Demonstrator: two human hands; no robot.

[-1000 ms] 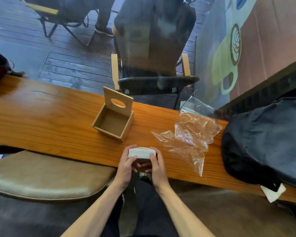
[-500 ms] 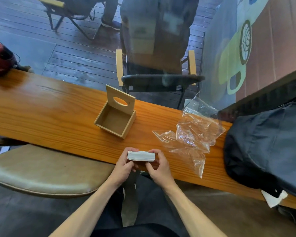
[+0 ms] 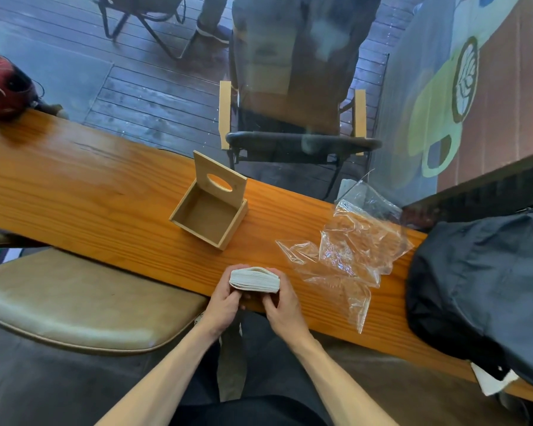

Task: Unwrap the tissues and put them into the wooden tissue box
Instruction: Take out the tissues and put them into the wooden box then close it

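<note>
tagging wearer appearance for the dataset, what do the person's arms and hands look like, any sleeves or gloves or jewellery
Both forearms are bare up to the frame's bottom edge: no sleeves show. The left hand and right hand wear no gloves, and no rings, watch or bracelets are visible on fingers or wrists. Dark clothing covers the lap below.

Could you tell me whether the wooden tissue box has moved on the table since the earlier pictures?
No. The wooden tissue box keeps its place on the table, left of the plastic wrapper; only the camera view shifts.
</note>
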